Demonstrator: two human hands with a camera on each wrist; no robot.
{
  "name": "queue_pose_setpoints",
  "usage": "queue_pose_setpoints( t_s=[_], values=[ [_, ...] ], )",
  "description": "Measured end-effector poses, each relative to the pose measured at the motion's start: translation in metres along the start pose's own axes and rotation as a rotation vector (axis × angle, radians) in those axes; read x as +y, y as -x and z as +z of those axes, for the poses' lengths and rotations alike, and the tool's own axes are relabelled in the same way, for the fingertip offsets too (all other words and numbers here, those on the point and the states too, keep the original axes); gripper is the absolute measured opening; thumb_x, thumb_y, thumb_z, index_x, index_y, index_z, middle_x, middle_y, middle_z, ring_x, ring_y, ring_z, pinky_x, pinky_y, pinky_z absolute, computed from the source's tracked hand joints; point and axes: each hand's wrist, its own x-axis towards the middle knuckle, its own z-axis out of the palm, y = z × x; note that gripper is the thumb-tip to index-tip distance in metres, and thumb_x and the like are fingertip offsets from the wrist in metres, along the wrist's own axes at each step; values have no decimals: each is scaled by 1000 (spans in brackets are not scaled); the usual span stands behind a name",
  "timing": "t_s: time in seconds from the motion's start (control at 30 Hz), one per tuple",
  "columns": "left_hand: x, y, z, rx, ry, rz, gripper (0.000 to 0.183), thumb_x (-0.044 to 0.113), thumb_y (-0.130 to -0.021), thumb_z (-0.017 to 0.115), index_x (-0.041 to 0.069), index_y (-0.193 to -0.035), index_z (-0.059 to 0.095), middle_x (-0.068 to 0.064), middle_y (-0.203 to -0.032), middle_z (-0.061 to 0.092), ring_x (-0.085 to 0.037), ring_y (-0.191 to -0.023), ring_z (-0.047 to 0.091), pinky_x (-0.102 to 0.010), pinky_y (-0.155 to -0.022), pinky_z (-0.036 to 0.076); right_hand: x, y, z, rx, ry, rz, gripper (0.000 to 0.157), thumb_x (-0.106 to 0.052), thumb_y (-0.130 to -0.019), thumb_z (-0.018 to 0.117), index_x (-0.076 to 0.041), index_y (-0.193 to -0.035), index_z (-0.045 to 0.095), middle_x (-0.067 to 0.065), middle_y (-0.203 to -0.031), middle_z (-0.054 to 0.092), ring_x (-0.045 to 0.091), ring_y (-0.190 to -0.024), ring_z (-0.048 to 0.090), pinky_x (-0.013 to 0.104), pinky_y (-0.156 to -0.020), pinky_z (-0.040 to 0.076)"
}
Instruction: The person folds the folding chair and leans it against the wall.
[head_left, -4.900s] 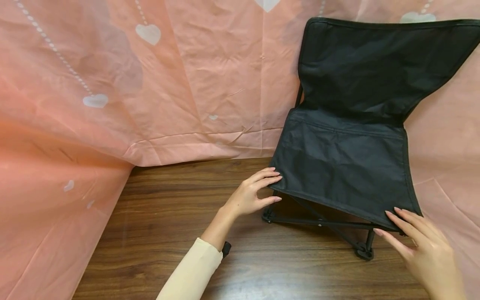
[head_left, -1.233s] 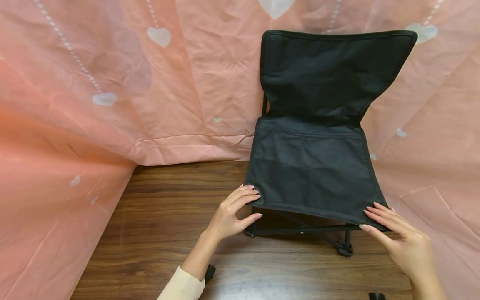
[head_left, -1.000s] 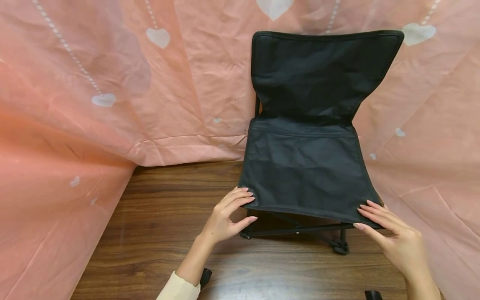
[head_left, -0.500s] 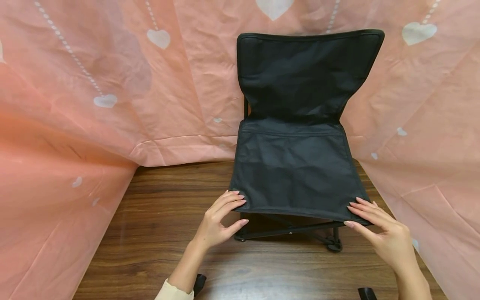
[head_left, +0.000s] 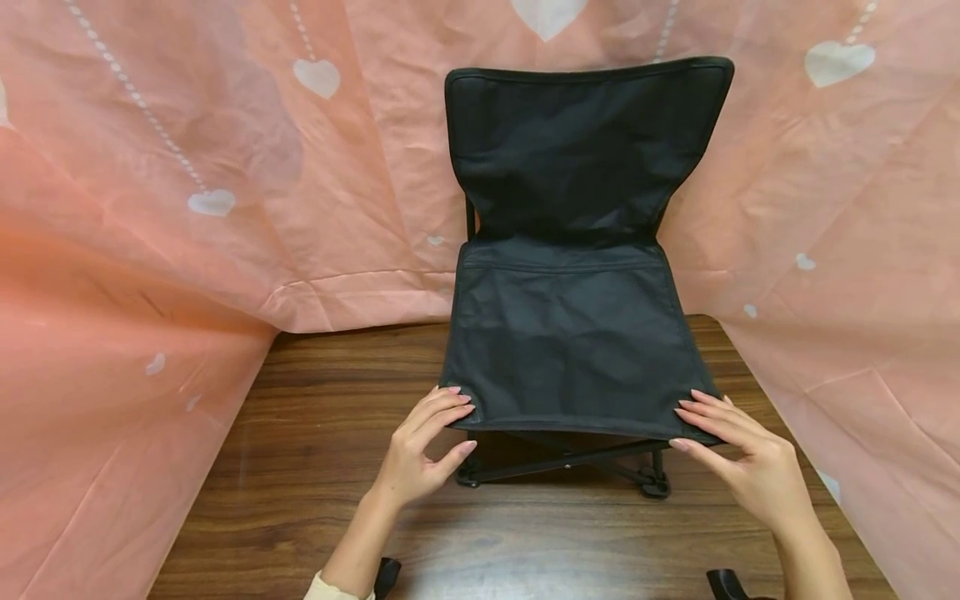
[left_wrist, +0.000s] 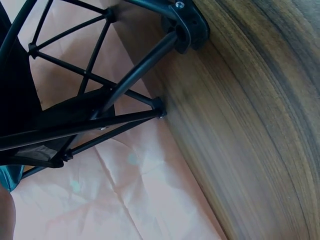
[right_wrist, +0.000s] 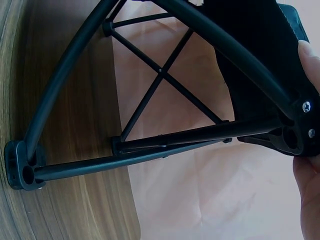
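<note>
A black folding chair stands unfolded on the wooden floor, its fabric backrest upright at the back. My left hand holds the seat's front left corner, with fingers on top and the thumb lower in front. At the front right corner, my right hand grips the seat the same way. The right wrist view shows a thumb and a finger around the corner joint. Beneath the seat, crossed metal tubes and plastic feet are visible. The left wrist view catches only a sliver of the left hand.
Pink cloth with white hearts hangs behind the chair and on both sides. Wooden floor shows left of the chair and in front. Two black cylindrical ends show near my wrists at the bottom edge.
The chair has shifted left, with both hands keeping hold of its front corners. It has turned slightly, so its front edge lies more level in the head view.
</note>
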Motion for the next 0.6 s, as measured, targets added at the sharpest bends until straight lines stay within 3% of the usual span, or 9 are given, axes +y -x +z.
queue_pose_setpoints(
  t_s=[0.33,0.6],
  values=[
    [-1,7,-8,46,-2,6,33,26,-92,67,-2,-109,68,-18,-110,67,-32,-115,59,-37,-114,40,-6,-3,9,-16,13,14,49,-4,-59,86,-8,-106,75,-3,-114,72,2,-124,56,17,-115,34],
    [3,13,-12,75,-30,-28,31,27,-93,65,-2,-106,69,-17,-109,66,-30,-117,58,-39,-118,36,-10,-4,15,-29,-20,20,50,0,-59,86,-7,-108,75,-1,-115,72,6,-127,55,18,-116,33]
  ],
)
